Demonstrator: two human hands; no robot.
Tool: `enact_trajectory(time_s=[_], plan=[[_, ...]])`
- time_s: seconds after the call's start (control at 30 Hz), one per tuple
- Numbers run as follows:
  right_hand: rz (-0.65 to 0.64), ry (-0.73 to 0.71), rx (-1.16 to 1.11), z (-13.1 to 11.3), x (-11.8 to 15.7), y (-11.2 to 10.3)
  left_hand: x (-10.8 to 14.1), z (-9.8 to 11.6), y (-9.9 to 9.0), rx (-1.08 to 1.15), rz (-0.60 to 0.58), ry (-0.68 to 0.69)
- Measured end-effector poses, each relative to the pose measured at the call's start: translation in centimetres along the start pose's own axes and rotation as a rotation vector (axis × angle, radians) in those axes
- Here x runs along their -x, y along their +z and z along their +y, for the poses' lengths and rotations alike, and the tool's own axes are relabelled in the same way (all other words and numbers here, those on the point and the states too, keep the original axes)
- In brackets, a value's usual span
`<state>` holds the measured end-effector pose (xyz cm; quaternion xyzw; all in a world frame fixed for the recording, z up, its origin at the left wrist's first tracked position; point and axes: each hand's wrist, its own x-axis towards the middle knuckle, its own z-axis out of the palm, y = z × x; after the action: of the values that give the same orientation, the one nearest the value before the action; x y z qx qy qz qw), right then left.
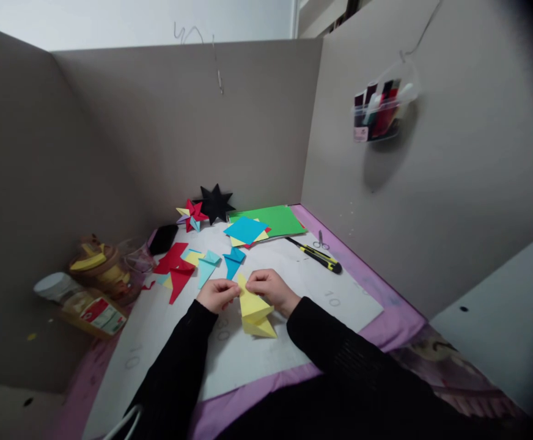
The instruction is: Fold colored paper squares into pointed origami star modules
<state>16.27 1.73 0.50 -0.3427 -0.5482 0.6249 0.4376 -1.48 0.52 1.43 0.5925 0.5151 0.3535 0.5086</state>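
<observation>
Grey partition walls [188, 116] stand beyond both hands and to either side of them. A pink cloth [411, 321] shows on the near side of the hands and out to their right. On it, beneath the 2 hands, lies a big white sheet [243, 370]; a handwritten "10" is to the right of the right hand. Beyond the right hand, a green sheet [287, 220] lies flat, partly covered by a smaller blue sheet [247, 230]. A clear tub [360, 134] hangs well above and to the right of the right hand. A bottle [96, 315] with a white cap leans well to the left of the left hand.

The left hand [219, 296] has its thumb and fingers pinched on the upper left edge of a folded yellow paper [252, 307]; the right hand [275, 289] pinches its upper right side. The paper sits between the hands, its wider folded end nearer the body.

A yellow-and-black cutter [316, 256] lies beyond and right of the right hand. A black star [217, 203] is well beyond the left hand, with a smaller multicoloured star [192, 215] beside it. A blue folded piece [234, 261] lies just beyond the left hand's fingertips. Small scissors [321, 243] rest past the cutter from the right hand.
</observation>
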Motion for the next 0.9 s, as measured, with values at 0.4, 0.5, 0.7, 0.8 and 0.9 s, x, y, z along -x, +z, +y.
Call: enact_trajectory(time_s=[0.4, 0.5, 0.7, 0.8, 0.9], plan=[[-0.065, -0.071, -0.035, 1.4, -0.4, 0.7, 0.4, 1.4, 1.3, -0.113, 0.109, 0.109], [-0.016, -0.072, 0.016, 1.4, -0.4, 0.9, 0.4, 1.1, 1.6, -0.18, 0.147, 0.11], [0.042, -0.039, -0.002, 0.8, -0.3, 1.0, 0.2, 0.7, 1.6, -0.182, 0.122, 0.084], [0.145, -0.022, -0.11, 0.5, -0.7, 0.6, 0.1, 0.6, 1.6, -0.15, 0.075, 0.082], [0.179, -0.012, -0.17, 0.4, -0.8, 0.2, 0.1, 0.6, 1.6, -0.136, 0.06, 0.101]])
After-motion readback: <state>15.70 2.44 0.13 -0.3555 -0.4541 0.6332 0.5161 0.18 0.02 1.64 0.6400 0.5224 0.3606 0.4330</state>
